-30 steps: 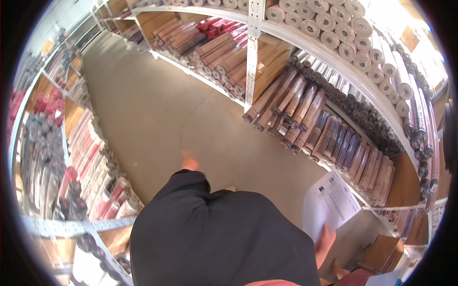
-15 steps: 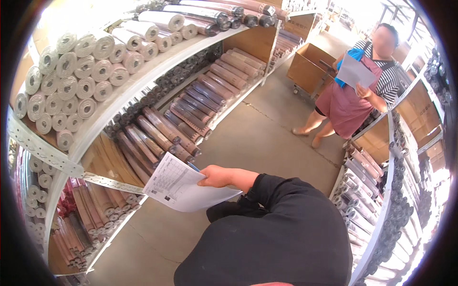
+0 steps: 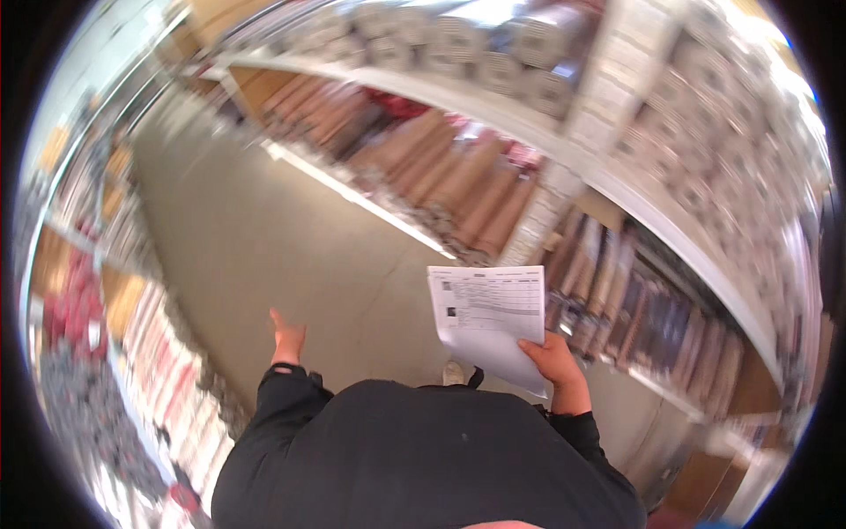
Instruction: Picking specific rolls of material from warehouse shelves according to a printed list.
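Observation:
My right hand (image 3: 553, 360) grips a white printed paper sheet (image 3: 489, 322) at its lower right edge, thumb on top. The paper carries a table and small dark pictures, and its lower end curls. Out over the floor at the left, my left hand (image 3: 288, 339) hangs in the air with its fingers apart, holding nothing. Beyond the sheet, brown rolls (image 3: 480, 189) lie side by side on the low shelf, slightly blurred. Dark and brown wrapped rolls (image 3: 608, 282) lie to the right of the sheet.
A white shelf post (image 3: 551, 198) stands just beyond the paper. Pale rolls (image 3: 520, 53) are stacked on the upper shelf. More racks with pale rolls (image 3: 163, 353) and dark rolls (image 3: 88, 414) line the left. A grey floor aisle (image 3: 220, 212) runs between the racks to the far left.
My view has swung left along the aisle, and the co-worker by the cart is no longer plainly seen. My left hand has come into view. The sheet stays in my right hand.

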`<action>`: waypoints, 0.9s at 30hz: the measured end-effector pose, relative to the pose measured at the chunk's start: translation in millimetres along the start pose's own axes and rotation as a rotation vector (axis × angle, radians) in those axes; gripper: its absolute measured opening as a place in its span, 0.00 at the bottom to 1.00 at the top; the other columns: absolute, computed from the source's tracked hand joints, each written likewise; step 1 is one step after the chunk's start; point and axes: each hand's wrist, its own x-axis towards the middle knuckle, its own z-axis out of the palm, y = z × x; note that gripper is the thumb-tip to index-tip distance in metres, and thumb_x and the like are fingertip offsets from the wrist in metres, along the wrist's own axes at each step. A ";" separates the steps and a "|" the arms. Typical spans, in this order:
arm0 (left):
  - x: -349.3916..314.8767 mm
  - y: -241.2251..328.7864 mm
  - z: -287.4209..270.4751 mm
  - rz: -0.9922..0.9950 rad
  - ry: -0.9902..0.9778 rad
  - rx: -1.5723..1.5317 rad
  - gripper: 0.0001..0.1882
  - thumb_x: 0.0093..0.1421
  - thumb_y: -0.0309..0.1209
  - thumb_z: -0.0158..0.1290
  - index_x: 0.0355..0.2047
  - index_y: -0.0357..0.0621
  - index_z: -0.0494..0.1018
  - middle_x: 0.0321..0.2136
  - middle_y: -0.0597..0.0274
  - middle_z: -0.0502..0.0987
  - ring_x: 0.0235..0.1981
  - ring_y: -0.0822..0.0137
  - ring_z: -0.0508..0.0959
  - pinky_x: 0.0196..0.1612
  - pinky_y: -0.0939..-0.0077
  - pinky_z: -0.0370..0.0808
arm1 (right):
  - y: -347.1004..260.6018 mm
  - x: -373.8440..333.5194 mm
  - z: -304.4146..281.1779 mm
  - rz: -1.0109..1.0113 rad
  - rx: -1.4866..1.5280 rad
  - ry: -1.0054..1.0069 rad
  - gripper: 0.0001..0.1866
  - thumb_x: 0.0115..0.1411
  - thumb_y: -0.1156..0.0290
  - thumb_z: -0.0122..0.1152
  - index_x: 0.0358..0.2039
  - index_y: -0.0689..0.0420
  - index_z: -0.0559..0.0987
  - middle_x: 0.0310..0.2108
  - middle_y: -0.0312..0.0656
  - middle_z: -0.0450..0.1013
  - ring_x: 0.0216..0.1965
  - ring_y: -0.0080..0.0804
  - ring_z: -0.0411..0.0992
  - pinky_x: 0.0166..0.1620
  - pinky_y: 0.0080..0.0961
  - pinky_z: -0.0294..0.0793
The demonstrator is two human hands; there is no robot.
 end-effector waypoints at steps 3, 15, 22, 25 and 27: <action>43.6 -57.6 -32.0 0.074 0.110 0.032 0.52 0.56 0.37 0.54 0.64 0.45 0.23 0.34 0.51 0.77 0.42 0.57 0.75 0.51 0.66 0.67 | -32.8 77.1 41.8 0.079 -0.095 -0.101 0.15 0.57 0.71 0.57 0.43 0.65 0.77 0.36 0.40 0.76 0.37 0.26 0.72 0.42 0.25 0.71; 83.1 -382.9 -134.6 -0.025 -0.254 0.487 0.20 0.42 0.45 0.63 0.35 0.51 0.77 0.31 0.54 0.79 0.37 0.50 0.78 0.38 0.57 0.73 | -131.0 296.2 332.2 -0.044 0.049 -0.262 0.17 0.57 0.71 0.57 0.45 0.67 0.75 0.40 0.41 0.75 0.40 0.27 0.71 0.44 0.24 0.70; 258.7 -386.7 -256.3 -0.055 0.168 -0.508 0.07 0.56 0.31 0.50 0.27 0.39 0.68 0.18 0.57 0.68 0.18 0.69 0.70 0.17 0.71 0.64 | -227.9 380.9 474.9 0.057 -0.056 -0.341 0.16 0.58 0.70 0.56 0.44 0.65 0.76 0.37 0.41 0.76 0.38 0.26 0.72 0.42 0.24 0.71; 313.4 -286.3 -339.3 -0.528 0.113 -0.911 0.33 0.57 0.34 0.51 0.59 0.39 0.49 0.38 0.59 0.72 0.28 0.67 0.75 0.24 0.76 0.68 | -251.5 424.7 512.0 0.072 -0.126 -0.343 0.15 0.58 0.71 0.56 0.45 0.65 0.76 0.38 0.40 0.75 0.38 0.26 0.72 0.42 0.24 0.71; 353.9 -266.6 -358.9 -0.481 0.149 -0.853 0.40 0.56 0.32 0.52 0.64 0.43 0.43 0.38 0.55 0.73 0.26 0.66 0.75 0.22 0.75 0.68 | -265.5 457.6 540.0 0.022 -0.137 -0.370 0.16 0.58 0.72 0.55 0.45 0.66 0.75 0.38 0.40 0.75 0.38 0.26 0.72 0.42 0.24 0.71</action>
